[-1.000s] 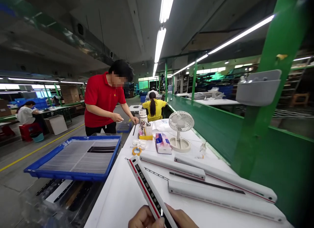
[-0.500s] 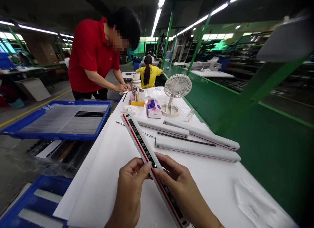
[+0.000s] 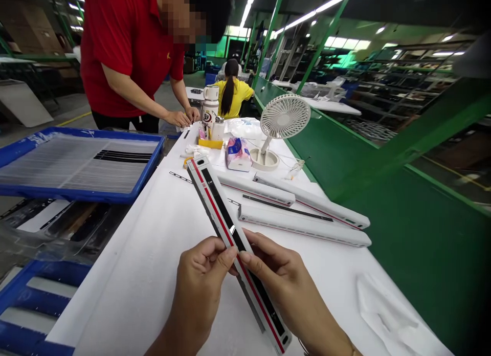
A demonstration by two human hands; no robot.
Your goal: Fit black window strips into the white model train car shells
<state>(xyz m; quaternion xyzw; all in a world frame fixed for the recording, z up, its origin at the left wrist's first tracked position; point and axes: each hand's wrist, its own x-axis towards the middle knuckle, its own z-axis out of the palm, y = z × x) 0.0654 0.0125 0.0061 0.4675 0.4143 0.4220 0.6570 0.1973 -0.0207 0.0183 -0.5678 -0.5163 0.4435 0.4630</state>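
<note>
My left hand (image 3: 197, 289) and my right hand (image 3: 284, 279) both pinch a long white model train-car shell (image 3: 218, 207) near its middle, thumbs on top. It lies diagonally, with a red stripe and a black window band along it. Its lower end rests near the table surface. Further up the white table (image 3: 126, 289) lie several similar shells, including one (image 3: 255, 188) and another (image 3: 303, 225). A thin black strip (image 3: 286, 208) lies between them, and a thin perforated strip (image 3: 180, 177) lies near the held shell's far end.
A blue tray of clear strips (image 3: 80, 164) stands left of the table. A white desk fan (image 3: 284, 118), tissue pack (image 3: 238, 154) and bottle (image 3: 209, 108) stand beyond. A co-worker in a red shirt (image 3: 130, 54) works at the far end. A green partition (image 3: 422, 243) runs along the right.
The view has tilted down since the earliest frame, and my hands have risen further into it. The shell, held in both hands, now sits higher and more fully in view.
</note>
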